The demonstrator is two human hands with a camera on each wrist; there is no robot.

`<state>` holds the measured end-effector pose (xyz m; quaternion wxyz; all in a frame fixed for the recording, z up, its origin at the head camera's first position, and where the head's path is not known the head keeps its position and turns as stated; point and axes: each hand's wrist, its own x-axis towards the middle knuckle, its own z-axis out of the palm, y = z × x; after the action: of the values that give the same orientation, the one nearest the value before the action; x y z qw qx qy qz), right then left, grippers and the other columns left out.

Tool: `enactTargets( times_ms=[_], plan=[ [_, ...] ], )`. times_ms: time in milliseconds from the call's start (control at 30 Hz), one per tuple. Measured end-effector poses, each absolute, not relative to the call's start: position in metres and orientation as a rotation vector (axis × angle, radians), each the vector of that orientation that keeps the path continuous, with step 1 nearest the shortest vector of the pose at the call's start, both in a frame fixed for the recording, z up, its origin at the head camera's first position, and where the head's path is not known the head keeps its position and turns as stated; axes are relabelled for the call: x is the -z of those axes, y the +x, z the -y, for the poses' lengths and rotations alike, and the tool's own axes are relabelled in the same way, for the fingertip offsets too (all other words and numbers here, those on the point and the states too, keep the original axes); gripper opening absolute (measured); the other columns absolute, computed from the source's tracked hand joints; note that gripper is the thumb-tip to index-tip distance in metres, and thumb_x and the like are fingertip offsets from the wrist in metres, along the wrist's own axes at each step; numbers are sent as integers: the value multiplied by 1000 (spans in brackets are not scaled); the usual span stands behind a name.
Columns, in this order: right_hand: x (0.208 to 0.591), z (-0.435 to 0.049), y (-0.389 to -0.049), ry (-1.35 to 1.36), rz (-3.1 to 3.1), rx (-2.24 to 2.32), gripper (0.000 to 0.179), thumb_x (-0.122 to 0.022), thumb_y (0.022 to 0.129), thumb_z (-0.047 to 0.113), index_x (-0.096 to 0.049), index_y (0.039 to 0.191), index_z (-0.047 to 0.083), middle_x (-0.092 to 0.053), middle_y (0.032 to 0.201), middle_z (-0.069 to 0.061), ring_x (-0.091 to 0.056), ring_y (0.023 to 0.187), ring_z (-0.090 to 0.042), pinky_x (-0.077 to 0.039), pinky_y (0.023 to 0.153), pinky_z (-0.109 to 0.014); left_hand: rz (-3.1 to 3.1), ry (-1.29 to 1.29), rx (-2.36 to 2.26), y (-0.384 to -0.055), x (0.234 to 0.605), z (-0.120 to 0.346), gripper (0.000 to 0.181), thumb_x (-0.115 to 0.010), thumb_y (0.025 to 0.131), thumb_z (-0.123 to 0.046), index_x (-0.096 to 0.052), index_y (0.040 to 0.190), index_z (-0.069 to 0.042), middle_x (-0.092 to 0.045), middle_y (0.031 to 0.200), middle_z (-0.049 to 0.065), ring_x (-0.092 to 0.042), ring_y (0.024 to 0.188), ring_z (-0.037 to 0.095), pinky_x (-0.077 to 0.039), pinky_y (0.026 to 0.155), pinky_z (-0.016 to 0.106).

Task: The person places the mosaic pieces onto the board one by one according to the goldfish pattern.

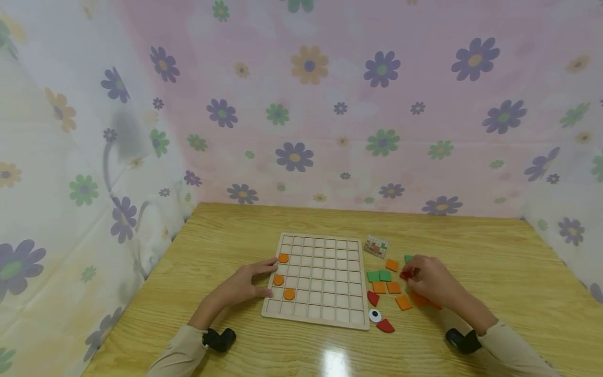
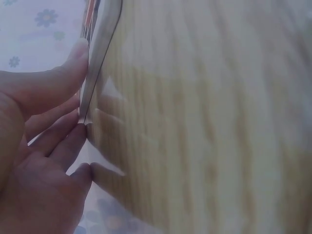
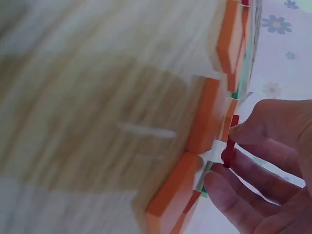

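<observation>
A wooden grid board [image 1: 325,280] lies on the table with three orange round tiles [image 1: 289,294] in cells at its left side. My left hand [image 1: 252,283] rests against the board's left edge, thumb and fingers fairly straight and touching the rim [image 2: 100,53]. Over the loose pieces to the right of the board, my right hand [image 1: 433,280] pinches a small red tile [image 3: 230,151] between thumb and fingers. Orange square tiles [image 1: 403,302] lie beside and below that hand, and a green tile [image 1: 409,258] shows partly behind it.
Between board and right hand are two green squares [image 1: 385,276], red quarter-round tiles [image 1: 385,325] and a white eye disc [image 1: 375,315]. A small pattern card [image 1: 376,246] lies near the board's upper right corner. Flowered cloth [image 1: 301,104] hangs behind the table.
</observation>
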<state>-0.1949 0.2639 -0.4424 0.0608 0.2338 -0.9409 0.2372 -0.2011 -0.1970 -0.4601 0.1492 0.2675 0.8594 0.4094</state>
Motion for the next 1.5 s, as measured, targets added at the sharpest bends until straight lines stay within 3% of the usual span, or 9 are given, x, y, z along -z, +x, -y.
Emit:
enactTargets(
  times_ms=[500, 733, 967, 1167, 1500],
  plan=[
    [429, -231, -195, 816, 2698, -1071, 15, -70, 78, -3, -71, 88, 8, -64, 82, -1, -56, 71, -12, -49, 53, -23, -2477, 742, -1183, -202, 461, 196, 64, -71, 86, -22, -45, 140, -3, -30, 152, 4, -21, 140, 30, -33, 105, 47],
    [426, -201, -203, 912, 2709, -1124, 13, -69, 81, 0, -71, 91, 9, -62, 81, 0, -56, 55, -8, -49, 50, -24, -2482, 761, -1170, -202, 461, 197, 64, -70, 86, -23, -43, 141, -2, -28, 153, 4, -22, 140, 30, -34, 105, 45],
    [431, -175, -208, 1011, 2685, -1197, 14, -67, 80, 1, -71, 91, 10, -63, 84, 0, -58, 67, -11, -50, 53, -25, -2473, 770, -1178, -202, 460, 197, 64, -70, 86, -23, -43, 141, -2, -29, 153, 6, -23, 140, 30, -34, 105, 46],
    [431, -160, -208, 1049, 2666, -1204, 15, -66, 80, 1, -71, 90, 11, -64, 82, 1, -58, 59, -9, -48, 58, -26, -2473, 751, -1176, -202, 460, 196, 65, -70, 86, -23, -43, 142, -3, -28, 153, 5, -22, 140, 29, -35, 104, 44],
    [437, -140, -216, 1034, 2739, -1271, 14, -66, 81, 3, -71, 91, 12, -63, 84, 2, -57, 63, -11, -49, 54, -25, -2476, 741, -1186, -201, 458, 194, 64, -71, 85, -20, -44, 141, -3, -30, 152, 5, -22, 140, 30, -33, 105, 47]
  ],
)
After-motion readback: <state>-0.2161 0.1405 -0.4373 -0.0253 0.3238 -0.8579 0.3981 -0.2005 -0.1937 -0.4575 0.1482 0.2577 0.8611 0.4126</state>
